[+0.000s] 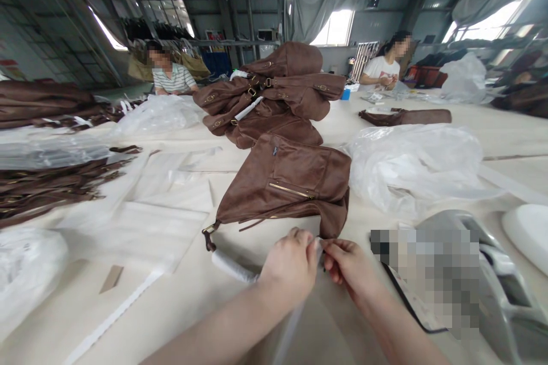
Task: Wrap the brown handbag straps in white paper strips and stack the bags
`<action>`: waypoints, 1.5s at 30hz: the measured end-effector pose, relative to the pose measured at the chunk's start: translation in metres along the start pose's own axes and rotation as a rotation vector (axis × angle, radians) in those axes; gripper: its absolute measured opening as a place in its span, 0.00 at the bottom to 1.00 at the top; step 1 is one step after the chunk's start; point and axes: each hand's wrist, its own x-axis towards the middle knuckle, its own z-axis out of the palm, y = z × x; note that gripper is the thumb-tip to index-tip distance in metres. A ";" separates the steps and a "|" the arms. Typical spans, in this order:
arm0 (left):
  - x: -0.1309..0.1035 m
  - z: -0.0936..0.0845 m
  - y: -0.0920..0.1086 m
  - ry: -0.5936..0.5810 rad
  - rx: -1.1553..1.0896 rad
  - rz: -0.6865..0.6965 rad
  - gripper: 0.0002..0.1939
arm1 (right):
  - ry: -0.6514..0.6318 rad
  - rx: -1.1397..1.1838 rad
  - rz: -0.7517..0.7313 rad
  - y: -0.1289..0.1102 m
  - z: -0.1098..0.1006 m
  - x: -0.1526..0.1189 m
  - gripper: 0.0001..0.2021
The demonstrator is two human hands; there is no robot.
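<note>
Brown bag (pixel 291 179), smooth, slouchy, brass zipper, at twelve o'clock on bench (pixel 231 319). Left hand (pixel 291 262), right hand (pixel 342 259) pinching white wrap (pixel 319 245) below bag.

one head-worn view, facing forward and down across a pale worktable (pixel 240 179). nearest: the wearer's two hands (pixel 314 256), low centre; farthest: windows (pixel 336 28). no second view shares the scene.
</note>
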 end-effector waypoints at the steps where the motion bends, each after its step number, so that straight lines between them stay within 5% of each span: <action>1: 0.004 -0.002 -0.004 -0.021 -0.075 -0.052 0.13 | 0.005 -0.019 -0.007 0.000 0.001 0.000 0.15; 5: 0.017 0.008 -0.018 -0.208 -0.288 -0.103 0.12 | -0.003 -0.127 -0.057 0.000 0.002 -0.001 0.16; 13: 0.022 0.022 -0.024 -0.315 -0.609 -0.123 0.11 | -0.001 -0.332 -0.168 -0.005 -0.001 -0.003 0.14; 22: 0.023 0.021 -0.031 -0.422 -0.499 -0.093 0.14 | -0.006 -0.509 -0.125 -0.009 -0.003 -0.008 0.11; 27: 0.027 0.024 -0.039 -0.532 -0.745 -0.214 0.17 | 0.151 -0.843 -0.356 -0.013 -0.013 -0.012 0.10; 33: 0.029 0.030 -0.045 -0.614 -0.986 -0.247 0.25 | 0.127 -1.166 -0.411 -0.013 -0.015 -0.012 0.14; 45: 0.035 0.035 -0.036 -0.681 -1.005 -0.264 0.19 | 0.086 -1.061 -0.401 -0.004 -0.017 -0.002 0.13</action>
